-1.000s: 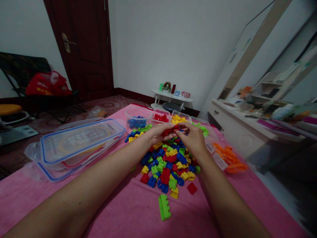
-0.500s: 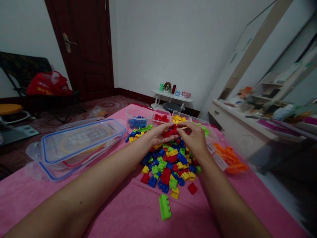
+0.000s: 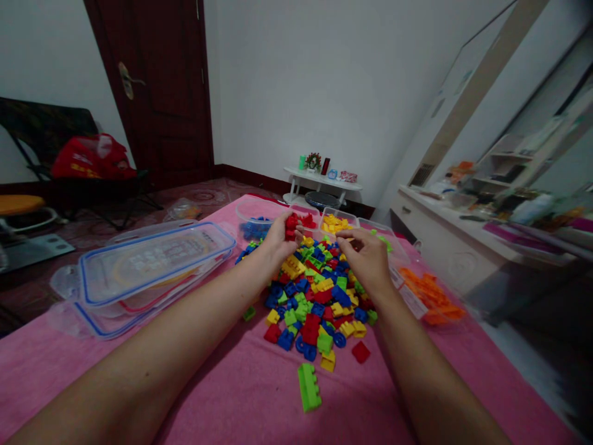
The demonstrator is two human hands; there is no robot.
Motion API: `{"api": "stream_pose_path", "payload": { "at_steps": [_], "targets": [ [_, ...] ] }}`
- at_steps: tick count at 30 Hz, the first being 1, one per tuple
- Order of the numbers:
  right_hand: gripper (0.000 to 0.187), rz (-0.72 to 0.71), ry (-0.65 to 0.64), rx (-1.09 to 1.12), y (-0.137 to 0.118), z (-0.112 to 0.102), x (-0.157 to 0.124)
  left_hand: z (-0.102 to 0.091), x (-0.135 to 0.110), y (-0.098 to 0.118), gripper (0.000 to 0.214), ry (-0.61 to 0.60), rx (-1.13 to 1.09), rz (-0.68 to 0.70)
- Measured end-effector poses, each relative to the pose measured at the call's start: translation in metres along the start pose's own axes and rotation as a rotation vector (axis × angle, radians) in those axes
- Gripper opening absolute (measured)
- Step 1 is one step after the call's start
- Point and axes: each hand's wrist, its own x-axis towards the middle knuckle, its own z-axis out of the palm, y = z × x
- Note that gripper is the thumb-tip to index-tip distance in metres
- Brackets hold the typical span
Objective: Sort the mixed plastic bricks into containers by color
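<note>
1. Blocks (image 3: 291, 224) of red plastic were held in the curled fingers of the left hand (image 3: 278, 242), which was raised just beside the red-piece tub (image 3: 309, 219).
2. The right hand (image 3: 369, 261) was kept over the far edge of the mixed pile (image 3: 319, 300), fingers bent inward; whether anything was gripped could not be told.
3. The blue-piece tub (image 3: 254, 227), yellow-piece tub (image 3: 337, 222), green-piece tub (image 3: 380, 240) and orange-piece tub (image 3: 428, 298) were ranged behind and to the right of the pile.
4. A long green block (image 3: 309, 387) was seen lying apart on the pink cloth (image 3: 222, 395), with stacked lids (image 3: 152, 262) at the left.
</note>
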Motion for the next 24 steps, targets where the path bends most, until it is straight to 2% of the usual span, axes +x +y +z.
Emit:
{"api": "stream_pose_path", "payload": {
  "at_steps": [3,6,13,18,24],
  "targets": [
    [0.019,0.003,-0.005,0.011,0.002,0.001,-0.001,0.001,0.001,0.004,0.020,0.119,-0.097,0.170],
    [0.020,0.001,-0.010,0.003,0.002,0.000,-0.001,0.003,0.001,0.003,0.018,0.140,-0.178,0.239],
    [0.020,0.007,0.006,0.000,0.000,-0.001,0.000,0.005,-0.001,0.001,0.033,0.075,-0.211,0.129],
    [0.020,0.028,0.016,-0.019,0.006,-0.001,0.000,0.001,0.001,0.001,0.026,0.090,-0.203,0.124],
    [0.020,0.054,0.026,-0.002,0.010,-0.003,0.001,-0.014,0.007,-0.006,0.015,0.038,0.015,0.038]
  ]
}}
